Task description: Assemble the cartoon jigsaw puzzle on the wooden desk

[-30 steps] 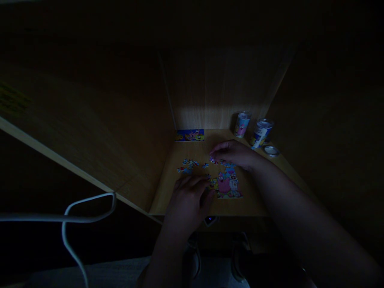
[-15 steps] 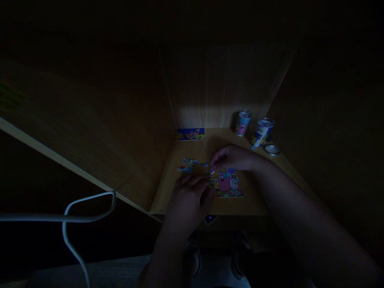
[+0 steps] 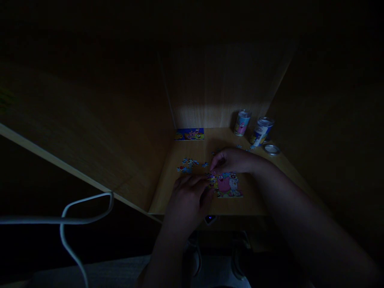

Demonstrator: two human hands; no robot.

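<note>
A partly joined jigsaw puzzle (image 3: 226,185) with pink, yellow and blue cartoon figures lies near the front edge of the wooden shelf. My left hand (image 3: 189,196) holds its left side, thumb and fingers curved around yellow pieces there. Above the puzzle's top left corner, my right hand (image 3: 229,161) has thumb and index finger pinched on a small puzzle piece (image 3: 211,174), mostly hidden by the fingertips. Left of that hand lies a single loose piece (image 3: 205,164). Farther left is a group of loose pieces (image 3: 189,162).
Two printed cans (image 3: 242,124) stand at the back right, with a round metal lid (image 3: 271,149) near them. A cartoon picture card (image 3: 189,134) is at the back left. Wooden walls enclose the shelf (image 3: 180,204). A white cable (image 3: 87,220) hangs at left. The scene is dark.
My right hand has moved slightly down toward the puzzle's top left corner with the piece. Loose pieces behind it now show. My left hand stays in place.
</note>
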